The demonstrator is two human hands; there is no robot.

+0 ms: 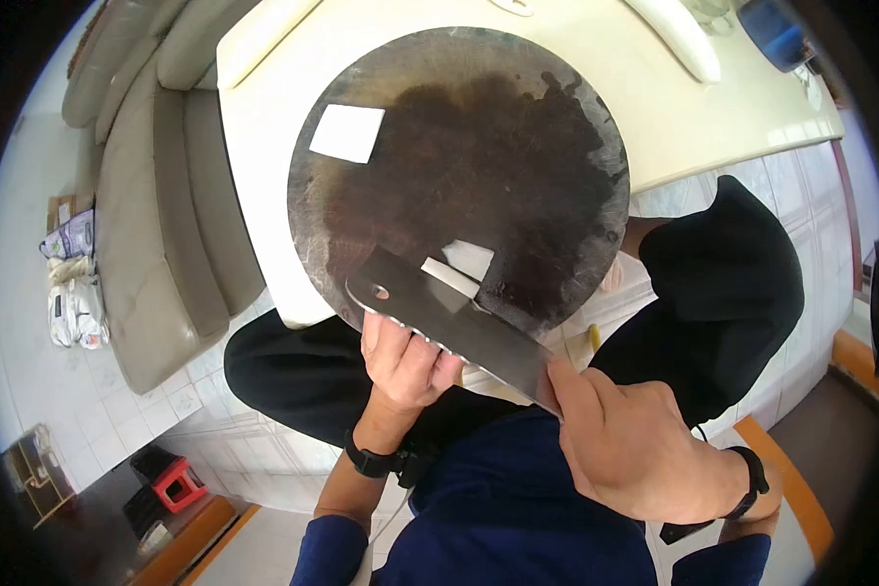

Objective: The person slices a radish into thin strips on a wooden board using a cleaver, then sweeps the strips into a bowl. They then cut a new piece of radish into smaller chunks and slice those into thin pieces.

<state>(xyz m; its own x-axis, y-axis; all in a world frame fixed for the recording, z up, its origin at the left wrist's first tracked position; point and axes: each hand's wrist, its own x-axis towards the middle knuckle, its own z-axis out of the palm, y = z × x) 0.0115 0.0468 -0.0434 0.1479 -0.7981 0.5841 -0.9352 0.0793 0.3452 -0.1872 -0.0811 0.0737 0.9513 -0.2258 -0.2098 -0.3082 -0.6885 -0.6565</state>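
Observation:
My right hand (645,444) grips the handle end of a broad dark cleaver (459,317), whose blade reaches up and left over the lower edge of a round, wet-stained board (479,176). Just below the blade is my left hand (407,366), its fingers curled near the scalloped edge; the fingertips are partly hidden by the blade. Beside the blade's upper side lie a small white piece (470,259) and a narrow white strip (449,277). A larger white square (347,133) rests at the board's upper left.
The board sits on a cream table (752,127). A grey sofa (151,215) stands at left, with packages (75,303) on the floor beyond it. A red stool (179,485) is at lower left, and a blue container (772,37) at upper right.

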